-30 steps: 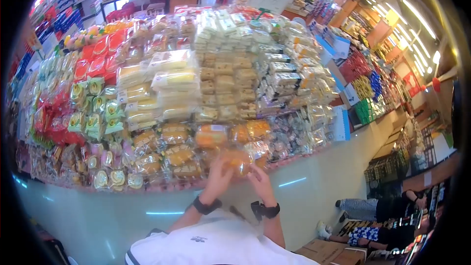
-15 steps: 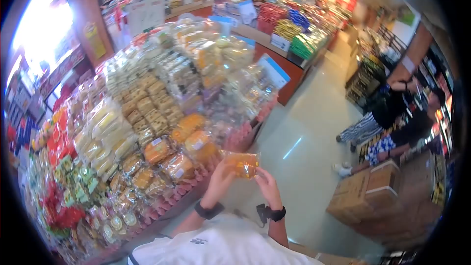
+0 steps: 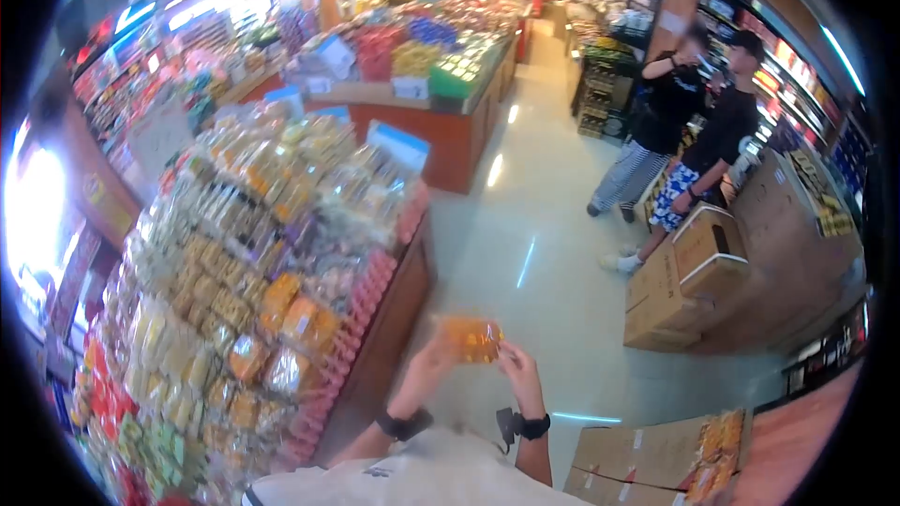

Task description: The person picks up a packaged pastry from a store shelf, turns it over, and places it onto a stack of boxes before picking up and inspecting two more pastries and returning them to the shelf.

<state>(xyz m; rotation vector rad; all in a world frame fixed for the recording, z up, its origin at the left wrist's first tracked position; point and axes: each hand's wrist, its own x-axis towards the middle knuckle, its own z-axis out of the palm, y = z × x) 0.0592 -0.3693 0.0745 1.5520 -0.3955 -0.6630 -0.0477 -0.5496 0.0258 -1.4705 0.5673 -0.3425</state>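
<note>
An orange packaged snack point(image 3: 471, 339) in a shiny clear wrapper is held up in front of my chest, over the aisle floor. My left hand point(image 3: 428, 377) is closed on its left end, slightly smeared by motion. With its fingers pinched together, my right hand point(image 3: 518, 373) grips the lower right corner of the wrapper. Black bands circle both wrists. To the left slopes a display point(image 3: 411, 267) heaped with wrapped snacks, among them orange packs point(image 3: 311, 323) close to its pink ruffled edge. Neither hand touches the display.
Cardboard boxes point(image 3: 656, 300) stand to the right, and more cartons point(image 3: 619, 454) lie at the lower right. Two people point(image 3: 689, 122) stand by the right-hand shelves. A glossy floor point(image 3: 525, 225) runs down the aisle toward another goods counter point(image 3: 450, 145).
My view has turned to the right, so the snack display sits farther left and more of the aisle shows. Both hands still hold the orange packaged snack, which has moved away from the display.
</note>
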